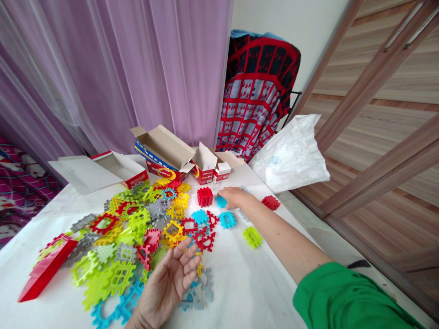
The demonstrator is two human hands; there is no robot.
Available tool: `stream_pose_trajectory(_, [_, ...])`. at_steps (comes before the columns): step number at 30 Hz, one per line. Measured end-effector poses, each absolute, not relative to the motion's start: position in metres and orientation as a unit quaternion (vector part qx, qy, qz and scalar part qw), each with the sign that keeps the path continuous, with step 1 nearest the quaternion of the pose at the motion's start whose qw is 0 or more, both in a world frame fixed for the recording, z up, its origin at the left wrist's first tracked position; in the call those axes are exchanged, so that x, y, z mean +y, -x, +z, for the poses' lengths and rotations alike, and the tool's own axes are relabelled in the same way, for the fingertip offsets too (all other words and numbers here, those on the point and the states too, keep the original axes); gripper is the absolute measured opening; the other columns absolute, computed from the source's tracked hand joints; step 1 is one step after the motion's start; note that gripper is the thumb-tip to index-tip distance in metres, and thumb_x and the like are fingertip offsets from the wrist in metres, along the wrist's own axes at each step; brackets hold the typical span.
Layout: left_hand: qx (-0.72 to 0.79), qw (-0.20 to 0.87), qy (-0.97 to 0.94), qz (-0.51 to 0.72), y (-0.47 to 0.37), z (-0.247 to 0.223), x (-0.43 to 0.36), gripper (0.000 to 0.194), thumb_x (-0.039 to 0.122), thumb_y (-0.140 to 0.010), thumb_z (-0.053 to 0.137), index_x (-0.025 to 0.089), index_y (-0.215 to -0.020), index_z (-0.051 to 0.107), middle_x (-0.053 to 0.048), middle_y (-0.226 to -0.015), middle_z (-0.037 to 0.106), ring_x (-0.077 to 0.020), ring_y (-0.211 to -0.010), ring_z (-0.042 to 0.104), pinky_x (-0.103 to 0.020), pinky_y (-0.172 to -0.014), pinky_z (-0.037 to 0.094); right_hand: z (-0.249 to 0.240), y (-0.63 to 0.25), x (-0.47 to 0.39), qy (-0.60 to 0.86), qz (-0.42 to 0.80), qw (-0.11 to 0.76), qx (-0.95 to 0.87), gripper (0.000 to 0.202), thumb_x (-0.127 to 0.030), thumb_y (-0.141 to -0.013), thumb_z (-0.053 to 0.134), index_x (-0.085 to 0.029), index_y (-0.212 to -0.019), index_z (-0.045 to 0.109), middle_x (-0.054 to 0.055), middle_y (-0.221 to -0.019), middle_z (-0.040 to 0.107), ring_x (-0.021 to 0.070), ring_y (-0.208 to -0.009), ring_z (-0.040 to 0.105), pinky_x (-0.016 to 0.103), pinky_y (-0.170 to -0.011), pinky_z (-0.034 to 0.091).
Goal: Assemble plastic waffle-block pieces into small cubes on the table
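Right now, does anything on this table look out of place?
Perhaps one red tile: it lies by itself close to the table's right edge, well away from the jumbled pile of plastic pieces.

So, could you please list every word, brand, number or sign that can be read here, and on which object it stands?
No text can be read with certainty.
Blue carton: white lettering on its side, too small and blurred.
Red carton beneath it: white lettering, too blurred.
Open red-and-white carton right of these: markings too small.
Small white-and-red carton: markings too small.
Leftmost carton: markings on red side, too blurred.
White plastic bag: faint print, illegible.
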State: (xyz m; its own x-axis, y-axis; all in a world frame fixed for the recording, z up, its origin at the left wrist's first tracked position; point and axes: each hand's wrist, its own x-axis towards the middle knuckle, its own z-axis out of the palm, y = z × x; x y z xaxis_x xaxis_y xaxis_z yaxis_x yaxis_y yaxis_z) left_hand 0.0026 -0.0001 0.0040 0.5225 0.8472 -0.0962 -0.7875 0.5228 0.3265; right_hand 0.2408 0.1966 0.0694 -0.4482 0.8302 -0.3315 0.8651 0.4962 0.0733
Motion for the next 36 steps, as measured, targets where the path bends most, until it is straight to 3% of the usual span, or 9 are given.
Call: stream_pose_trajectory(36, [0.132, 0.868, -0.128, 0.462, -0.002, 0.007, 0.0, 0.029, 0.031, -0.092, 0.053, 0.022, -0.116, 0.068, -0.005, -0.114, 0.073, -0.0174, -0.102, 0.069, -0.024, -0.082, 0.057, 0.056, -0.24, 0.21, -0.497, -0.07, 0.158, 0.85, 0.056, -0.018, -0.06, 0.075, -0.021, -0.114, 0.062, 0.012, -0.12, 0.061, 0.0289, -0.107, 0.061, 0.035, -0.09, 0.046])
